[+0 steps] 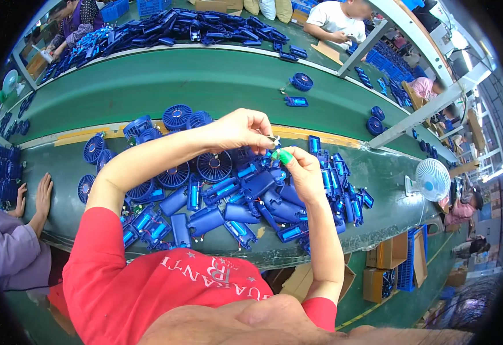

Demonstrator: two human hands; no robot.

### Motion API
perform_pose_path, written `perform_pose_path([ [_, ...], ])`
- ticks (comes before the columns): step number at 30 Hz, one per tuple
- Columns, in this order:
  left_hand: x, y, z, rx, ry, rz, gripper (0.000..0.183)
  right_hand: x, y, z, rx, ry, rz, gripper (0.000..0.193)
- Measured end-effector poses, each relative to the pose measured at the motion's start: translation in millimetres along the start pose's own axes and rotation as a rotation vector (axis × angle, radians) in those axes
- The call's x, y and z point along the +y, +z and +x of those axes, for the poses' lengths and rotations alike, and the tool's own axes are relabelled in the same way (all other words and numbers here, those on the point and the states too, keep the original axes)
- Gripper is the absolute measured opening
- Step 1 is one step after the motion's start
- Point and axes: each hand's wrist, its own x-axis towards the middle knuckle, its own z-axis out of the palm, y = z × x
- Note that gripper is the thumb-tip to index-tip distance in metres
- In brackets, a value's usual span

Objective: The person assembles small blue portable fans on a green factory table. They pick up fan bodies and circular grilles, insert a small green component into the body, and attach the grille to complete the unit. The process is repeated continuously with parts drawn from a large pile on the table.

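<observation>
My left hand (241, 131) and my right hand (302, 171) meet over a heap of blue plastic parts. Between the left thumb and fingers is a small pale piece, perhaps a wire connector (275, 140), too small to make out well. The right fingers close on something at the same spot, hidden behind a thumb wrapped in green tape (283, 156). Beneath lie blue handle housings (240, 213), several with a bright blue battery cell (223, 188) and thin wires. Round blue fan heads (214, 167) lie under and beside my left forearm.
Beyond the yellow-edged bench runs a green conveyor belt (205, 80), carrying a fan head (301, 81) and a housing (296, 102). A white desk fan (432, 179) stands at the right. At the left, a neighbour's hands (43, 194) rest on the bench. Cardboard boxes (373, 284) stand lower right.
</observation>
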Motion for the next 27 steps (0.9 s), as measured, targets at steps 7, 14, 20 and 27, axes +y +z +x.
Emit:
perform_pose_path([
  [7, 11, 22, -14, 0.040, 0.219, 0.405, 0.012, -15, 2, -16, 0.028, -0.025, 0.051, 0.018],
  [14, 18, 22, -21, -0.127, -0.020, -0.145, 0.029, -22, 4, -22, 0.042, 0.005, 0.108, 0.017],
  [20, 13, 21, -25, -0.113, -0.068, -0.271, 0.019, -45, 8, -28, 0.100, -0.171, -0.506, 0.013],
  [27, 9, 24, -24, -0.125, -0.012, -0.202, 0.020, -62, 11, -28, 0.117, -0.632, -0.938, 0.012],
])
